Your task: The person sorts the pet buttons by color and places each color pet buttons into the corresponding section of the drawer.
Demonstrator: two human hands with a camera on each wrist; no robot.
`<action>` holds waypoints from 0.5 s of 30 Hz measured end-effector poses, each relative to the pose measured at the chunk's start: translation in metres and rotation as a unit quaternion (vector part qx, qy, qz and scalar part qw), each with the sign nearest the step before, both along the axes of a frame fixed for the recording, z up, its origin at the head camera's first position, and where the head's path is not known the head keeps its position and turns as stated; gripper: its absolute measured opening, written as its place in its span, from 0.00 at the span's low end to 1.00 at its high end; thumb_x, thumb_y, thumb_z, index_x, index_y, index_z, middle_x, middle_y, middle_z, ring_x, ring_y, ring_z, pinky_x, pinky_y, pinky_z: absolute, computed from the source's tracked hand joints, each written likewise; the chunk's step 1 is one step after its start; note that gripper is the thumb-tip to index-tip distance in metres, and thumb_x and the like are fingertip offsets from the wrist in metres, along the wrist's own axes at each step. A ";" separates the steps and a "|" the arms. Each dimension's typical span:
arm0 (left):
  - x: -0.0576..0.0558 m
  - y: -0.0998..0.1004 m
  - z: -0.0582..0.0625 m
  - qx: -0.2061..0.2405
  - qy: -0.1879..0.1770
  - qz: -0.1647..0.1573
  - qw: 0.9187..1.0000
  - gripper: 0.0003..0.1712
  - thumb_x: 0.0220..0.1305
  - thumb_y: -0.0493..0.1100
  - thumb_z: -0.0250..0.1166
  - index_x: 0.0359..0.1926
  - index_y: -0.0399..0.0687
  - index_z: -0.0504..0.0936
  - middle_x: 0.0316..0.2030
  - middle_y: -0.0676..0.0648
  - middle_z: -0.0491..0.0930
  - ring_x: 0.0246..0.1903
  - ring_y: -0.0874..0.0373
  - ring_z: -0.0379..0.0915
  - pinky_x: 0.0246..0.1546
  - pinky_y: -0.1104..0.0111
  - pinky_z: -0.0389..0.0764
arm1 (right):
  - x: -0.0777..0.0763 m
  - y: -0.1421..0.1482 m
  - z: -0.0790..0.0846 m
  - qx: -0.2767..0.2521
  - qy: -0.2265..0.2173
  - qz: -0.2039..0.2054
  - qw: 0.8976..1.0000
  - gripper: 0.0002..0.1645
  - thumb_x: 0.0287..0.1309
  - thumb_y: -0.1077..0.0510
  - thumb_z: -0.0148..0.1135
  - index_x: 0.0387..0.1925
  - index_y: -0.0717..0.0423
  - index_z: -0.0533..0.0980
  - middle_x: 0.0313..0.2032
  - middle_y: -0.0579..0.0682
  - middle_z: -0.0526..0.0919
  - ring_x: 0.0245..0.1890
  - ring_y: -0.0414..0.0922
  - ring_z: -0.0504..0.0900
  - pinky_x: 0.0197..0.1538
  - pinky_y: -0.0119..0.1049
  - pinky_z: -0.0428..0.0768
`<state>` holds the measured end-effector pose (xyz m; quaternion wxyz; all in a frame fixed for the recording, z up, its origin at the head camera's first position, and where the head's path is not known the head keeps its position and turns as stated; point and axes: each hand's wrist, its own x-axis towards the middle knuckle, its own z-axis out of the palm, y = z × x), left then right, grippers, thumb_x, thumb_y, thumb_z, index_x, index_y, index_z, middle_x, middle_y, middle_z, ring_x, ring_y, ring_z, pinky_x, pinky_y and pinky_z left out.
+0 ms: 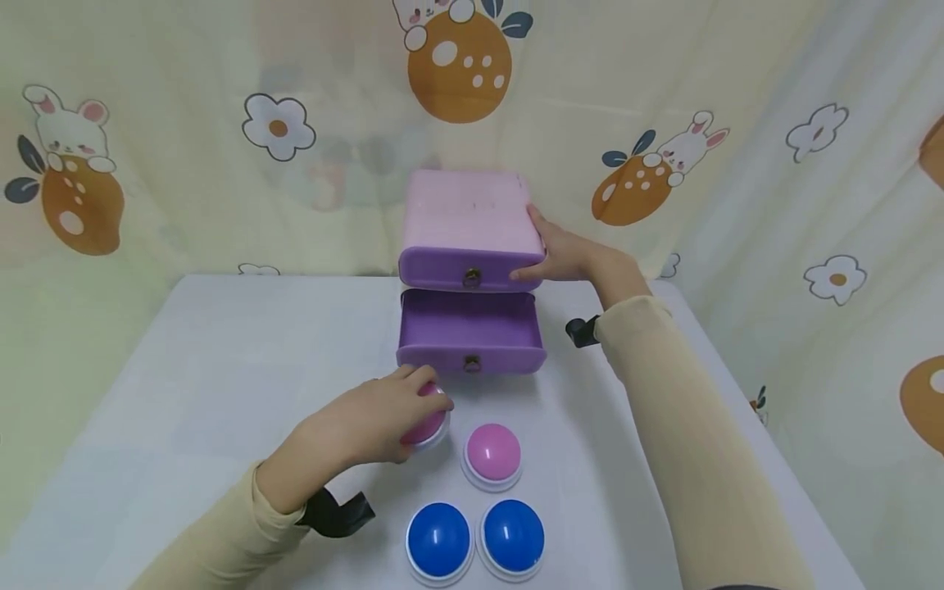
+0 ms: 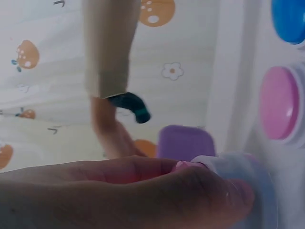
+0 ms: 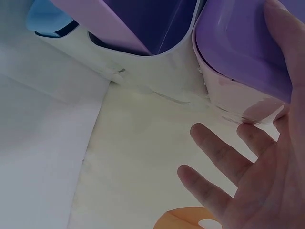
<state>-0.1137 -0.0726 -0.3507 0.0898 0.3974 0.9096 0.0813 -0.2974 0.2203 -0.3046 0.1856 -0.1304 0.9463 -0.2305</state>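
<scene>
Pinching a pink-domed, white-based round plastic button (image 1: 425,428) near pink-purple plastic drawers (image 1: 468,213): your left grip (image 1: 383,415). Right grip (image 1: 569,248): fingers apart. Likely light, stiff, slick; hold base.

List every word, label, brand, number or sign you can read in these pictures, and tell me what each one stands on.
No readable text anywhere.
Drawer unit: faint marks on its top, too small to tell whether they are lettering.
Pink domed buttons: no lettering shows.
Blue domed buttons: no lettering shows.
Patterned curtain: printed pictures only, no words or numbers that can be made out.
</scene>
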 end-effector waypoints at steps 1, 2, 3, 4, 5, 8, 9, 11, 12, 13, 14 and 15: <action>-0.001 -0.001 0.004 0.006 0.006 0.000 1.000 0.36 0.42 0.43 0.78 0.55 0.59 0.76 0.52 0.46 0.72 0.52 0.52 0.68 0.45 0.59 0.82 | 0.000 0.000 0.000 0.000 0.000 0.000 1.000 0.74 0.48 0.37 0.68 0.71 0.41 0.19 0.75 0.48 0.29 0.75 0.52 0.38 0.74 0.55 0.45; -0.003 -0.003 0.009 0.011 0.011 0.001 1.000 0.35 0.43 0.43 0.78 0.55 0.59 0.75 0.52 0.46 0.71 0.52 0.52 0.68 0.45 0.59 0.82 | 0.000 0.000 -0.001 -0.002 0.001 0.000 1.000 0.74 0.47 0.37 0.69 0.71 0.41 0.20 0.75 0.48 0.29 0.75 0.52 0.38 0.74 0.55 0.45; -0.004 -0.004 0.013 0.016 0.021 -0.001 1.000 0.35 0.44 0.44 0.77 0.56 0.59 0.75 0.51 0.46 0.71 0.51 0.51 0.68 0.45 0.59 0.82 | 0.000 0.001 -0.001 -0.002 0.002 0.001 1.000 0.75 0.47 0.37 0.69 0.71 0.41 0.20 0.75 0.48 0.29 0.75 0.52 0.38 0.74 0.55 0.44; -0.006 -0.005 0.017 0.021 0.032 -0.001 0.999 0.34 0.44 0.44 0.77 0.56 0.59 0.75 0.51 0.46 0.71 0.51 0.51 0.68 0.45 0.59 0.82 | 0.000 0.001 -0.002 -0.003 0.003 0.002 1.000 0.75 0.47 0.37 0.69 0.71 0.41 0.20 0.75 0.48 0.29 0.75 0.52 0.38 0.74 0.55 0.44; -0.007 -0.005 0.020 0.024 0.043 0.000 0.999 0.34 0.45 0.44 0.76 0.56 0.58 0.75 0.51 0.46 0.71 0.52 0.51 0.68 0.44 0.59 0.82 | -0.001 0.001 -0.002 -0.005 0.003 0.002 1.000 0.75 0.47 0.36 0.69 0.71 0.41 0.20 0.75 0.48 0.29 0.75 0.52 0.38 0.74 0.56 0.45; -0.010 -0.005 0.029 0.033 0.082 0.009 0.996 0.34 0.46 0.44 0.76 0.56 0.58 0.75 0.52 0.45 0.71 0.52 0.50 0.69 0.43 0.59 0.82 | 0.000 0.002 -0.002 -0.006 0.002 0.000 1.000 0.75 0.46 0.36 0.69 0.71 0.40 0.20 0.75 0.48 0.29 0.75 0.52 0.39 0.73 0.56 0.45; -0.011 -0.005 0.031 0.036 0.096 0.013 0.995 0.34 0.45 0.45 0.76 0.56 0.58 0.75 0.52 0.44 0.71 0.52 0.49 0.69 0.43 0.59 0.83 | -0.001 0.002 -0.002 -0.006 0.002 -0.001 1.000 0.75 0.46 0.36 0.69 0.71 0.40 0.19 0.75 0.48 0.30 0.75 0.52 0.39 0.73 0.56 0.45; -0.012 -0.004 0.033 0.044 0.120 0.023 0.992 0.35 0.45 0.45 0.76 0.57 0.58 0.74 0.54 0.43 0.70 0.52 0.49 0.69 0.41 0.59 0.83 | 0.000 0.003 -0.003 -0.007 0.000 -0.003 1.000 0.75 0.46 0.36 0.69 0.71 0.39 0.19 0.75 0.49 0.30 0.75 0.52 0.39 0.73 0.56 0.46; -0.014 -0.003 0.034 0.048 0.133 0.028 0.990 0.35 0.45 0.46 0.77 0.57 0.58 0.74 0.55 0.43 0.70 0.53 0.48 0.69 0.41 0.58 0.84 | 0.000 0.003 -0.003 -0.007 0.001 -0.003 1.000 0.75 0.46 0.36 0.69 0.71 0.40 0.20 0.75 0.49 0.30 0.75 0.52 0.39 0.73 0.56 0.46; -0.015 -0.002 0.035 0.053 0.145 0.033 0.987 0.36 0.45 0.46 0.77 0.57 0.58 0.74 0.56 0.43 0.70 0.53 0.48 0.69 0.41 0.58 0.84 | 0.000 0.003 -0.003 -0.007 0.002 -0.003 1.000 0.75 0.46 0.36 0.69 0.71 0.40 0.20 0.75 0.49 0.30 0.75 0.52 0.39 0.73 0.56 0.46; -0.016 -0.002 0.036 0.058 0.158 0.037 0.985 0.36 0.44 0.46 0.77 0.57 0.57 0.74 0.56 0.42 0.69 0.53 0.48 0.69 0.40 0.58 0.84 | 0.000 0.003 -0.003 -0.008 0.002 -0.003 1.000 0.75 0.46 0.36 0.69 0.71 0.40 0.20 0.75 0.49 0.30 0.75 0.53 0.39 0.73 0.56 0.46; -0.018 -0.001 0.037 0.062 0.172 0.042 0.982 0.36 0.44 0.46 0.77 0.57 0.57 0.74 0.56 0.42 0.69 0.54 0.47 0.69 0.39 0.58 0.84 | 0.000 0.002 -0.003 -0.008 0.003 -0.003 1.000 0.75 0.46 0.35 0.69 0.71 0.41 0.20 0.75 0.49 0.30 0.75 0.53 0.39 0.73 0.57 0.46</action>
